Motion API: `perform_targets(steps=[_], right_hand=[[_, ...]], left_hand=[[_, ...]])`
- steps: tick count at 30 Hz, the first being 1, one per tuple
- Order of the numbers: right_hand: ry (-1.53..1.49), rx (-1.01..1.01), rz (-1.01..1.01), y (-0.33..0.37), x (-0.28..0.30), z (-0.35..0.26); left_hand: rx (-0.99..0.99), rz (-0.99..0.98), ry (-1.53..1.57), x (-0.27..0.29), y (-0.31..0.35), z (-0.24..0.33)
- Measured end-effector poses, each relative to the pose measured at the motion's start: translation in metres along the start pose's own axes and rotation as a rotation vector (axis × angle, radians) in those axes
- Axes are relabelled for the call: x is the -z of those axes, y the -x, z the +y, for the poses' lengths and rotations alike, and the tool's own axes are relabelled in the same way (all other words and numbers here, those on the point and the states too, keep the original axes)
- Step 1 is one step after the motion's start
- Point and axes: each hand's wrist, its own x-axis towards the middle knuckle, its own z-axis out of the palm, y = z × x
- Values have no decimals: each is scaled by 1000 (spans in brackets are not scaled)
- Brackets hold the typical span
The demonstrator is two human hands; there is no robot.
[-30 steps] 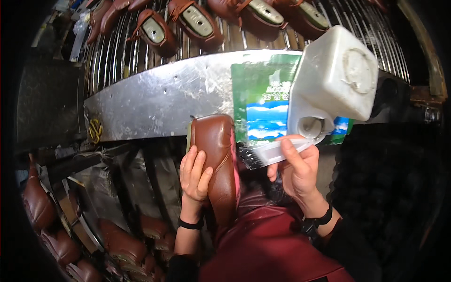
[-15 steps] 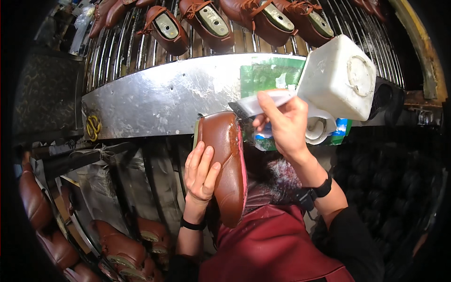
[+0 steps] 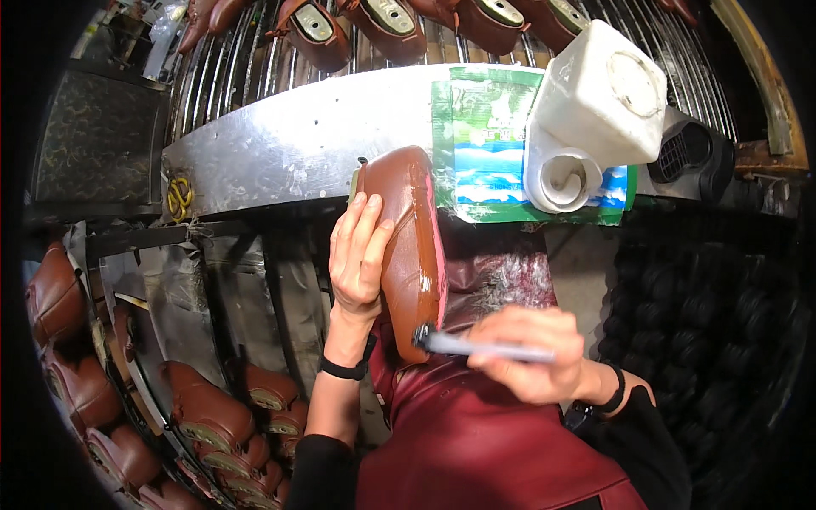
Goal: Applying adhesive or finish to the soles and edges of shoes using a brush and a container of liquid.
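A brown leather shoe upper (image 3: 406,246), with a pink line along its lower edge, is held upright in front of me. My left hand (image 3: 357,255) grips its left side, fingers lying along the leather. Its toe points down toward my red apron (image 3: 476,416); the heel end is up by the metal table. In my right hand (image 3: 535,353) is a brush (image 3: 476,346) with a pale handle and dark bristles. The bristles touch the shoe's right edge near the toe, where a wet-looking sheen runs along the side.
A white plastic jug (image 3: 595,102) with a round opening stands on a green and blue plastic sheet (image 3: 489,183) on the metal table (image 3: 280,144). Yellow-handled scissors (image 3: 178,200) hang at its left edge. Brown shoes (image 3: 391,21) line rollers behind; more shoes (image 3: 204,408) fill a rack lower left.
My right hand with the brush has come down from beside the heel to the toe. The shoe has shifted slightly up in the view, along with my left hand.
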Motion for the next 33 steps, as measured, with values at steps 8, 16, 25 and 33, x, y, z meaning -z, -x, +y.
perform_targets(steps=[8,16,25,33], right_hand=[[-405,-400,312,-11,15,14],[-137,-8,38,-25,28,-12],[11,141,31,-80,54,-32],[79,97,219,-103,64,30]], left_hand=[[50,-46,-21,4,-4,15],[151,-129,-50,16,-32,24],[300,-226,56,29,-102,11],[451,-348,503,42,-139,-28]])
